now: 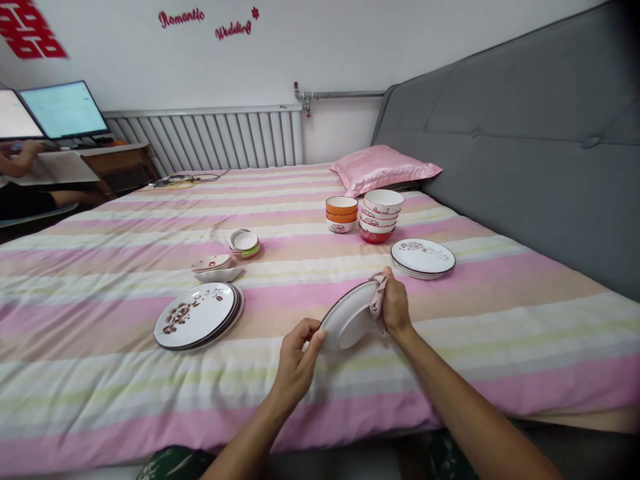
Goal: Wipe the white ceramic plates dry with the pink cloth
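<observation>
A white plate with a dark rim is held tilted above the bed, its underside turned toward me. My left hand pinches its left edge between thumb and fingers. On the opposite edge, my right hand grips a pinkish cloth folded over the rim. A stack of flower-patterned plates lies to the left of my hands. Beyond my right hand sits a smaller stack of similar plates.
Stacked bowls and orange bowls stand farther back, near a pink pillow. Small dishes and oblong dishes rest left of centre. A grey headboard borders the right. Another person's arm shows by the monitors.
</observation>
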`<state>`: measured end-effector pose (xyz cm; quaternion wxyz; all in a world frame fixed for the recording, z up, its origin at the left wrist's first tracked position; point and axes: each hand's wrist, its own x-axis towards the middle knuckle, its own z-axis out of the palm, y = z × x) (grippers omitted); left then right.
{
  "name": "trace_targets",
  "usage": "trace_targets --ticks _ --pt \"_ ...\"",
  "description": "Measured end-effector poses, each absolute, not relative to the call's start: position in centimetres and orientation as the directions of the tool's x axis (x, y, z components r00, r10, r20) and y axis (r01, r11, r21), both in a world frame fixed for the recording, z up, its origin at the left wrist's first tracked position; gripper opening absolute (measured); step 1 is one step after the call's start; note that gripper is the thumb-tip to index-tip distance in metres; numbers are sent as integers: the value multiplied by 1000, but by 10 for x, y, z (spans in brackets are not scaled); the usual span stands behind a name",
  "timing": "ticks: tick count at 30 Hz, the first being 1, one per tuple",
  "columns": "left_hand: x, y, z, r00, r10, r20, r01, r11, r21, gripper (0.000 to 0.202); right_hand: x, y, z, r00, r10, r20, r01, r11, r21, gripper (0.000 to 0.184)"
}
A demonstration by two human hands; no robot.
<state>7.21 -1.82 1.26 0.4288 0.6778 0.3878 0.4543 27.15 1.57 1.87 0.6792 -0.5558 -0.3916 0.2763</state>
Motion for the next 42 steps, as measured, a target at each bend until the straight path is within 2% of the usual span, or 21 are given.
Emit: trace_targets --ticks 7,11,17,23,27,32,38,42 --pt "66 -18 21 305 897 321 135 -374 918 21 257 8 20 467 843 267 99 250 -963 49" --pt "66 -17 21 317 892 322 145 -381 913 21 257 5 24 376 819 432 304 331 -893 43" --pt "70 -17 22 336 891 305 163 -374 913 21 252 1 42 155 727 669 661 427 -617 33" --pt "74 -16 22 365 880 304 148 -377 914 21 235 -7 57 -72 691 719 850 420 -318 30" --pt "73 -15 21 367 872 323 140 -395 908 21 221 -12 58 -162 662 732 884 427 -191 29" --pt "68 -15 18 372 870 324 163 -405 900 24 218 -11 52 -232 605 761 852 504 -141 29" --pt "68 -13 14 331 887 323 186 -397 899 30 223 -5 41 -324 441 837 783 622 -25 47" --pt "69 -14 18 346 889 300 194 -381 904 29 225 -2 34 -345 415 842 777 629 8 44"
